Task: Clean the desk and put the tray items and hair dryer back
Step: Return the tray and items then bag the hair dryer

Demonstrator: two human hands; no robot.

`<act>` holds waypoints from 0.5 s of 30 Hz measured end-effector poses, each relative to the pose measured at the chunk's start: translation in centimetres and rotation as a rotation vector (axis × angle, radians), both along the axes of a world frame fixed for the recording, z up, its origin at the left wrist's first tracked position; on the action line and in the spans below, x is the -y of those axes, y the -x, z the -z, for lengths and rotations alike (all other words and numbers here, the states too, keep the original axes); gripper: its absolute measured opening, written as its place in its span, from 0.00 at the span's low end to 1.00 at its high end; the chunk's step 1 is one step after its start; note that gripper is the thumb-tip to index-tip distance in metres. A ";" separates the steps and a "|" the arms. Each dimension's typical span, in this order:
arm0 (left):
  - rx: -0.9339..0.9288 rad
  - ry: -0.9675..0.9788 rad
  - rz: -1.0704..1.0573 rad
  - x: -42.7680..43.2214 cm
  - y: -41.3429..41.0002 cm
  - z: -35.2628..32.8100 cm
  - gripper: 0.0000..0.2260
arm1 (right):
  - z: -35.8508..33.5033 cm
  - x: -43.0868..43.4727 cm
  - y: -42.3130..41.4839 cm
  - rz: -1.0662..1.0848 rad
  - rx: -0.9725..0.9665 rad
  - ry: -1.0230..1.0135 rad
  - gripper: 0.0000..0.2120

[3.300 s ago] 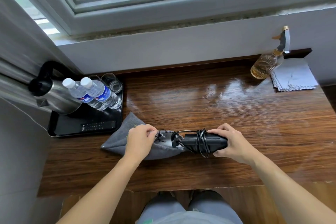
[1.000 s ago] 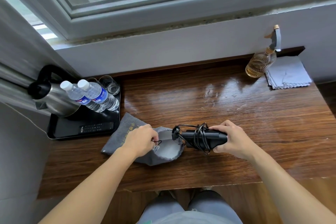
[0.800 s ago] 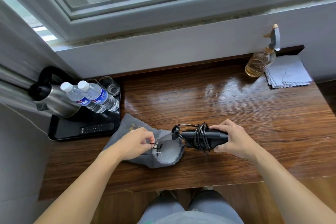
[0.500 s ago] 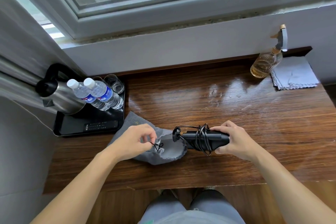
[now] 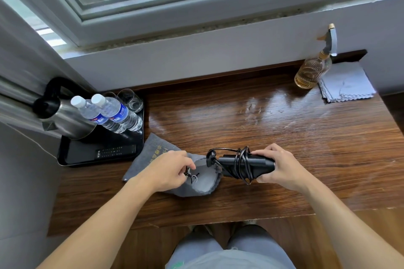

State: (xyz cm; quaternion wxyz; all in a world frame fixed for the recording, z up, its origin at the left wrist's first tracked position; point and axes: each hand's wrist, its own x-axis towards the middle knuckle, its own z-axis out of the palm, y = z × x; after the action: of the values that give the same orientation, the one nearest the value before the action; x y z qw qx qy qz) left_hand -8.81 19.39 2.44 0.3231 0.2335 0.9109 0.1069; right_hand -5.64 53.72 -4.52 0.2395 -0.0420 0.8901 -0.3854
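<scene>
A black hair dryer (image 5: 242, 165) with its cord wound round the body lies level just above the wooden desk (image 5: 273, 137). My right hand (image 5: 282, 166) grips its right end. The dryer's left end sits at the open mouth of a grey drawstring pouch (image 5: 153, 155) that lies flat on the desk. My left hand (image 5: 168, 170) pinches the pouch's rim and black drawstring, holding the mouth open. A black tray (image 5: 72, 155) at the left carries a steel kettle (image 5: 63, 116), two water bottles (image 5: 113, 113), two glasses (image 5: 131, 99) and a remote (image 5: 115, 151).
A spray bottle with amber liquid (image 5: 310, 72) stands at the back right beside a folded grey cloth (image 5: 345, 83). Wet streaks shine on the desk's middle. A wall and window sill run along the back; the desk's front edge is near my knees.
The pouch mouth, closed around the dryer's end 3.3 s ago, now gapes open under my left hand. The dryer stays in my right hand at the mouth, barely shifted.
</scene>
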 end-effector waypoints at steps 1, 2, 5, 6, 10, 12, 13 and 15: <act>-0.011 0.029 0.025 -0.1 0.1 0.0 0.20 | 0.0 -0.1 -0.1 0.009 0.001 0.006 0.34; -0.011 0.056 0.044 -0.2 0.2 0.0 0.20 | -0.1 -0.2 -0.1 0.016 0.000 0.011 0.34; -0.058 0.128 0.110 -1.1 -0.1 0.0 0.18 | 0.0 -0.5 -0.3 0.026 0.002 0.017 0.34; -0.076 0.153 0.129 -1.4 -0.2 0.2 0.17 | 0.0 -0.6 -0.4 0.029 0.005 0.018 0.34; -0.034 0.264 0.212 -2.7 -0.3 0.5 0.17 | 0.0 -0.9 -0.5 0.031 0.013 0.012 0.35; -0.003 0.279 0.262 -3.3 -0.2 0.4 0.19 | 0.0 -0.9 -0.6 0.033 0.014 0.017 0.35; 0.015 0.291 0.290 -3.6 -0.2 0.4 0.20 | 0.1 -0.9 -0.7 0.035 0.015 0.020 0.35; 0.042 0.344 0.362 -4.0 -0.3 0.7 0.21 | 0.1 -1.0 -0.8 0.039 0.021 0.020 0.35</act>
State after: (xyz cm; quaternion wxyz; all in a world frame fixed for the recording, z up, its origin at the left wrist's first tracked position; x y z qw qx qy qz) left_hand -8.53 23.39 1.75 0.3907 0.3320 0.8522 -0.1045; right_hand -4.88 54.68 -4.63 0.2408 -0.0229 0.8843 -0.3993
